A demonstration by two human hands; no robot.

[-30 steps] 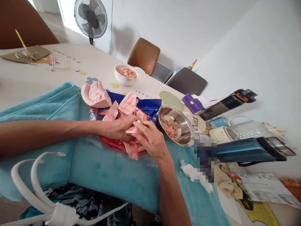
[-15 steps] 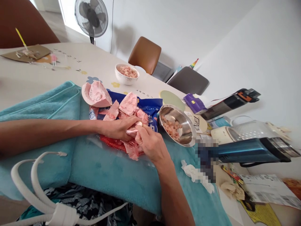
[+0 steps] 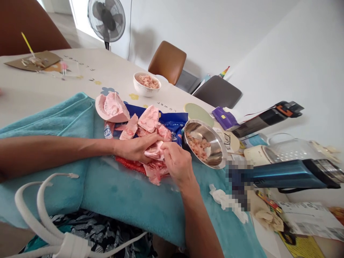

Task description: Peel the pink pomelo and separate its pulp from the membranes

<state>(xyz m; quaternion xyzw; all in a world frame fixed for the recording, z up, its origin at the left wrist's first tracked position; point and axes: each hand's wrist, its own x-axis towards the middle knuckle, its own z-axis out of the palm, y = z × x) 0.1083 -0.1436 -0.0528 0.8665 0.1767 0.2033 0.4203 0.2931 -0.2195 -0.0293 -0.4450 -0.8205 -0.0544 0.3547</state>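
Observation:
My left hand (image 3: 134, 147) is wrapped round a pink pomelo segment (image 3: 154, 151), holding it low over a blue and red plastic bag (image 3: 176, 122). My right hand (image 3: 177, 162) is closed in a pinch at the segment's right end; its fingertips are partly hidden, and what they grip looks like the segment's skin. Peeled membrane scraps (image 3: 155, 172) lie below the hands. Beyond them are a thick curved piece of pomelo peel (image 3: 111, 107) and another pale pink piece (image 3: 149, 118). A steel bowl (image 3: 219, 143) to the right contains loose pomelo flesh (image 3: 199, 146).
A white bowl (image 3: 145, 91) of pomelo flesh stands farther back. Under the bag lies a teal towel (image 3: 120, 200). A crumpled tissue (image 3: 225, 200), a blue bottle (image 3: 282, 173) and a dark bottle (image 3: 258, 120) are on the right. A white tubular stand (image 3: 72, 245) is near my lap.
My right hand has shifted slightly right relative to the segment, and more of the segment's pink surface shows between my hands. The view has shifted slightly.

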